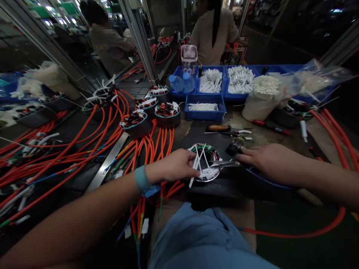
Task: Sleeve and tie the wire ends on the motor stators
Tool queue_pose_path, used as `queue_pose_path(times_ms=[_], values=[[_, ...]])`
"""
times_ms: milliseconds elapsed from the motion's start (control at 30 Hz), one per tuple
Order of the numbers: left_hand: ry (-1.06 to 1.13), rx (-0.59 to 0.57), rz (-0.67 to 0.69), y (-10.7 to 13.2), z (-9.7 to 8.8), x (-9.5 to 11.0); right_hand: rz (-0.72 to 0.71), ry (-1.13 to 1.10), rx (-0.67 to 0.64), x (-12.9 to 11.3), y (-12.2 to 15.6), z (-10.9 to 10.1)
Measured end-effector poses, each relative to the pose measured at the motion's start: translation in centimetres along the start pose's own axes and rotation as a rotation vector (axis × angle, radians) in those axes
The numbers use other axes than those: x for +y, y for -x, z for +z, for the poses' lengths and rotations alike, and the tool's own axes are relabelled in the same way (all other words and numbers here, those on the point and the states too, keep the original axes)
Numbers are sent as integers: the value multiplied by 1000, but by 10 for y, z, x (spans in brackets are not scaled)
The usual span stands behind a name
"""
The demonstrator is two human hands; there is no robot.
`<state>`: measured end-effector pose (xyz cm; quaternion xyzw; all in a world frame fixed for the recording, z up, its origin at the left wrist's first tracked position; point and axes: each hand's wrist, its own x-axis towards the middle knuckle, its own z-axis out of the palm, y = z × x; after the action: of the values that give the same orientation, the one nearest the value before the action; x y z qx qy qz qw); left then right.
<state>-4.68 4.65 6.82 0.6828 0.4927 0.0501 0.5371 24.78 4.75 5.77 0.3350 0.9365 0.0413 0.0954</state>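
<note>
A round wound motor stator (215,154), with white ties crossing its top and white sleeves along its near edge, sits on the dark work surface in front of me. My left hand (182,164) is closed at its left edge, fingers pinched on a white tie (191,182) whose end sticks out below them. From the right, my right hand (269,160) grips scissors (224,164); their blades reach over the stator's right side and the handles are hidden under the fingers. A dark cylindrical object (235,145) lies just beyond those fingers.
Several finished-looking stators (167,114) with orange cables (148,145) stand at the left. Behind are blue bins (204,116) of white pieces, a water bottle (188,83) and a white tub (252,108). A wooden-handled tool (218,128) lies nearer. Two people are in the background.
</note>
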Motion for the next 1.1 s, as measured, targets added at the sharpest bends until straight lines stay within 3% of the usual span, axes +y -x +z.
queue_pose_path(times_ms=[167, 267, 367, 533, 900, 1000, 1100], values=[[360, 9, -32, -20, 13, 20, -90, 77, -81, -12, -25, -24], [358, 50, -19, -21, 17, 22, -151, 132, -73, -12, -30, -29], [365, 114, 7, -14, 17, 12, -137, 162, -37, -11, -23, -23], [560, 143, 48, 7, 10, -4, -116, 83, 58, -20, -21, -9], [553, 174, 58, 19, 8, -7, -149, 146, 40, -37, -35, 5], [569, 249, 75, 25, 6, -14, -123, 120, 59, -36, -29, 9], [543, 377, 130, 31, 2, -24, 25, 22, 99, -18, -9, 15]])
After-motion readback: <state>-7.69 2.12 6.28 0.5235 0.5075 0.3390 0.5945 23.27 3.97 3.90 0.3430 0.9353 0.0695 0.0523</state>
